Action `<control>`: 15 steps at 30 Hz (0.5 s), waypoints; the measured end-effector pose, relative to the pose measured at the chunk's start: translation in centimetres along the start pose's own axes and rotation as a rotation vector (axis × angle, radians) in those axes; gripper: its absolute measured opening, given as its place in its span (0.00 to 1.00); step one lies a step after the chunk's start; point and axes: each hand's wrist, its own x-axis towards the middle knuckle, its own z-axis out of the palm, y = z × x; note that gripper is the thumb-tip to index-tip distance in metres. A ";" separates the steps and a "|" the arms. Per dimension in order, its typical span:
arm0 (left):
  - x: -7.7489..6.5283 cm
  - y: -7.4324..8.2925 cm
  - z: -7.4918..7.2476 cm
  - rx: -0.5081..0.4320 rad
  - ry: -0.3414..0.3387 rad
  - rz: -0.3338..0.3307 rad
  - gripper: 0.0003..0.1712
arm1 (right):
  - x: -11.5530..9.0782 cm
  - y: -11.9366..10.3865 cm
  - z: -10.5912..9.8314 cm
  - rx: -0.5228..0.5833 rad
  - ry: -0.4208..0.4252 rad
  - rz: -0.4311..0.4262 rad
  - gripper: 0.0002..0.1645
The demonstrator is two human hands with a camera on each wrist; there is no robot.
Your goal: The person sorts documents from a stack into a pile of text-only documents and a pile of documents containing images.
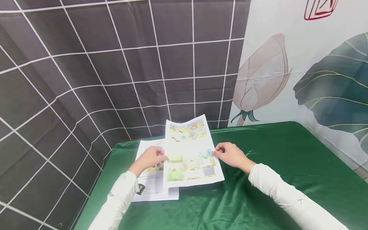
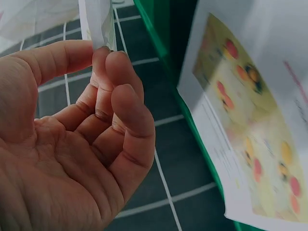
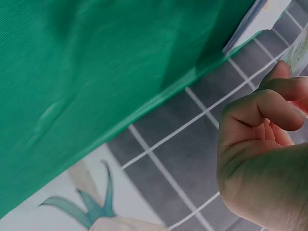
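A printed sheet of paper [image 1: 189, 150] with colour pictures is held up in front of the person, tilted, its top edge bowed. On its left edge the left hand [image 1: 151, 157] pinches it between thumb and fingertips; the left wrist view shows that hand [image 2: 91, 120] with the paper's edge [image 2: 98, 24] at the fingertips. Opposite, the right hand [image 1: 231, 155] pinches the right edge, its other fingers curled in. Below and to the left lies a stack of printed papers [image 1: 156, 193], partly covered by the raised sheet and the left hand.
A green cloth [image 1: 258, 198] covers the table. Behind it hangs a dark curtain with a white grid [image 1: 178, 64], and to the right a white one with a flower bud [image 1: 263, 73] and large leaf. A small dark tag [image 1: 140, 189] shows at the left cuff.
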 end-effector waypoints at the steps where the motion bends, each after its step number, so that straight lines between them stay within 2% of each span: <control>1: 0.2 0.4 0.1 0.001 -0.014 0.019 0.08 | -0.2 0.3 -0.3 0.000 0.007 0.008 0.09; 6: 1.7 2.3 0.9 0.035 -0.068 0.092 0.09 | -0.9 1.7 -1.7 -0.006 0.027 0.036 0.10; 15: 4.6 6.8 1.6 0.060 -0.117 0.158 0.07 | -1.2 3.3 -5.4 -0.057 0.065 0.048 0.13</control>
